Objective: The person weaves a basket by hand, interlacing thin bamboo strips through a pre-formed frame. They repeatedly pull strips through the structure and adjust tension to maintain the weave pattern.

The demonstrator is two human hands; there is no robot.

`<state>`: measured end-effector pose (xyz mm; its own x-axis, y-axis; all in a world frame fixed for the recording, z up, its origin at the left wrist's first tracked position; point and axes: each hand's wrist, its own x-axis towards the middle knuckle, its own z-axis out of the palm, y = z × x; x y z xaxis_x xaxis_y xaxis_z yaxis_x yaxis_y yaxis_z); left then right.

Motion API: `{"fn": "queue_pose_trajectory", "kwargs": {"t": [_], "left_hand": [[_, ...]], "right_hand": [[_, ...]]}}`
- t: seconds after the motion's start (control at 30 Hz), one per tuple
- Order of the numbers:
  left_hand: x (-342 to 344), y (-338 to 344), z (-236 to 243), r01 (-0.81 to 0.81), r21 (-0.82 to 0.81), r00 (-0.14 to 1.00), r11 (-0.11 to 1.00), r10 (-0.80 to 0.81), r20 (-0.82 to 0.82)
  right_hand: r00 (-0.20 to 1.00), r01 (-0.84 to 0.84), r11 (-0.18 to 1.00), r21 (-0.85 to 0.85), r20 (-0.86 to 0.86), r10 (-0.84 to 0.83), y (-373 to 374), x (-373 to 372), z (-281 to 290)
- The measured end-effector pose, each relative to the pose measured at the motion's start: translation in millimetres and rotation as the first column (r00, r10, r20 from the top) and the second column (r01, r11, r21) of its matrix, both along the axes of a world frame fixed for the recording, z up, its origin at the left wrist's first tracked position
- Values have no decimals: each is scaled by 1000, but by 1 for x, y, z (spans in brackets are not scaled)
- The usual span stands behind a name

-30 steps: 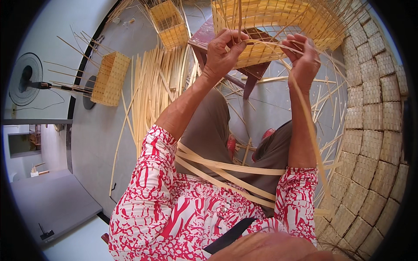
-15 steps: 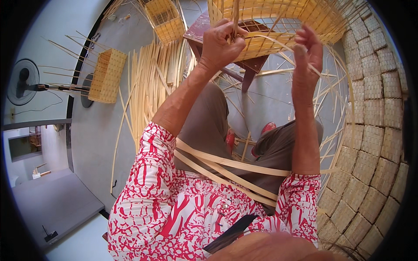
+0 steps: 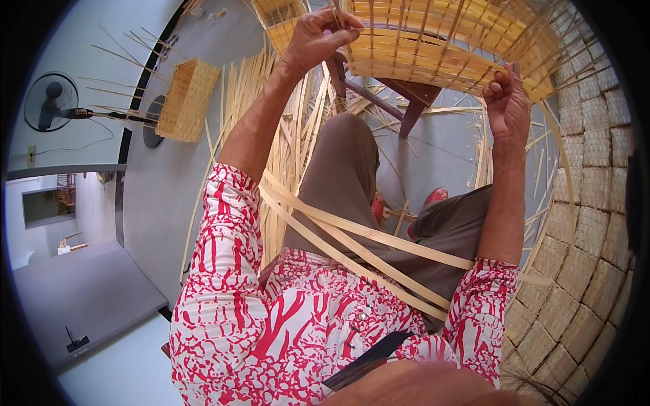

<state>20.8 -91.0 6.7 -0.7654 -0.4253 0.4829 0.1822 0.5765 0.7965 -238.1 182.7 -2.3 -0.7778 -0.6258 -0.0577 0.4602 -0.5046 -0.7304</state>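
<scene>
A half-woven yellow basket of bamboo strips, with upright stakes, rests tilted at the top, over a dark red wooden stool. At its left corner my left hand is closed, thumb and forefinger pinching a bamboo strip beside the corner stakes. My right hand is closed at the basket's right end, its fingertips pinching the same long strip, which runs along the near side. Several pale bamboo strips lie across my lap.
Many loose strips cover the floor to the left. Beyond them stand a finished-looking basket with long stakes and a black fan. Another basket is at the back. Stacked woven blocks line the right side.
My hands have moved farther apart, the left one to the left and upward, the right one down to the basket's right end. The strip now lies along the basket's near side.
</scene>
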Motion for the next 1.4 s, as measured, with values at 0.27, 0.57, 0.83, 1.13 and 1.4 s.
{"fn": "queue_pose_trajectory", "kwargs": {"t": [0.27, 0.57, 0.83, 1.13, 1.4], "left_hand": [[-3, -3, -1, -89, -28, 995, 996, 88, -46], [-29, 103, 33, -318, -558, 919, 767, 105, -380], [-113, 117, 41, -253, -687, 967, 681, 186, -172], [-115, 100, 46, -91, -624, 990, 776, 5, -139], [-112, 96, 49, 58, -261, 977, 964, -108, -181]], "right_hand": [[995, 74, 995, 72, 67, -78, -10, -6, -15], [998, 30, 998, 53, 52, -33, -7, 5, -1], [996, -11, 998, -67, -94, 5, 3, 28, 12], [861, 19, 996, 89, -507, 29, -2, 41, 23], [544, 283, 946, 156, -839, -24, -31, 43, 18]]}}
